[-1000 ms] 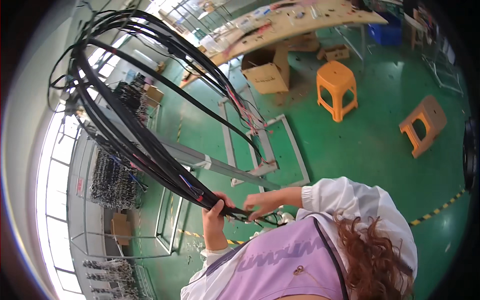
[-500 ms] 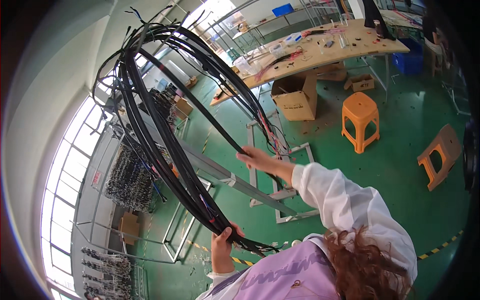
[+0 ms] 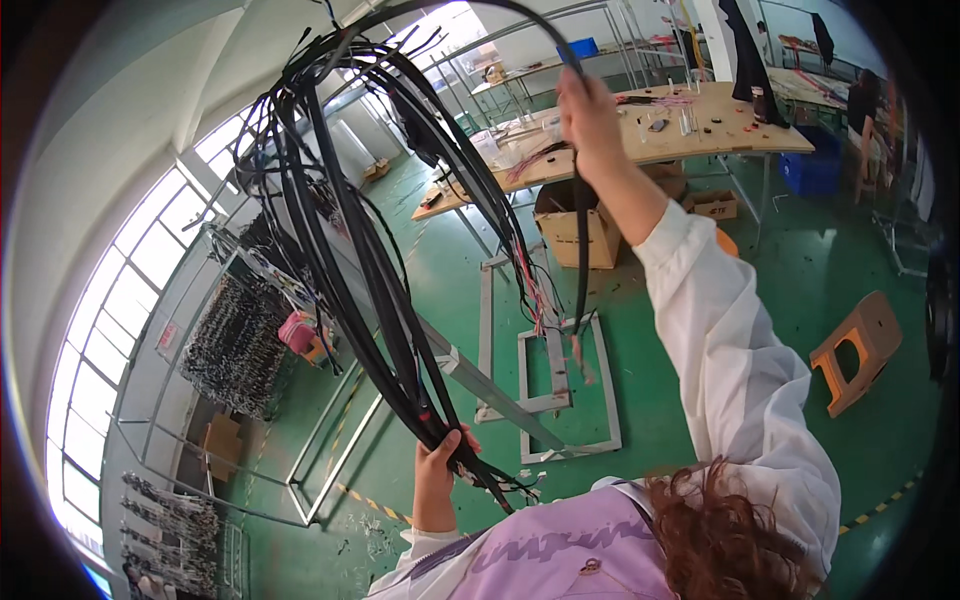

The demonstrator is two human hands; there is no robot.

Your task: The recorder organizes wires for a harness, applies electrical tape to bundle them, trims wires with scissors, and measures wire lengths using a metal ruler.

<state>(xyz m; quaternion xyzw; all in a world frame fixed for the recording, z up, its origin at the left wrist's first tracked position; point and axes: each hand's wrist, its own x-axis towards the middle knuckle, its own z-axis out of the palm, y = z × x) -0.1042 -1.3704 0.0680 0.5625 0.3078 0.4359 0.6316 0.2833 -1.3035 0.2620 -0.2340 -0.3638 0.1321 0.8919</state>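
Observation:
A thick bundle of black sheathed cables (image 3: pixel 385 355) hangs over the top of a grey metal stand (image 3: pixel 505 408), its branches spreading and tangled up there. Low down, my left hand (image 3: pixel 438 468) is wrapped round the bundle just above its loose wire ends. Raised to the upper right, my right hand (image 3: pixel 597 125) is closed round a single black cable (image 3: pixel 583 250). That cable arches from the top of the stand to my hand, and its tail dangles below. On the stand's far side, more cables end in thin pink and red wires (image 3: pixel 530 285).
Beyond the stand, a wooden table (image 3: pixel 735 135) carries scattered wires and small parts, with an open cardboard box (image 3: pixel 570 235) beneath. An orange stool (image 3: pixel 860 350) lies tipped at the right. Racks of hanging cables (image 3: pixel 235 345) stand by the windows. A blue crate (image 3: pixel 810 165) sits far right.
My right hand has swung up and away, lifting the single cable from beside the bundle into a high arch. My left hand keeps its hold on the bundle.

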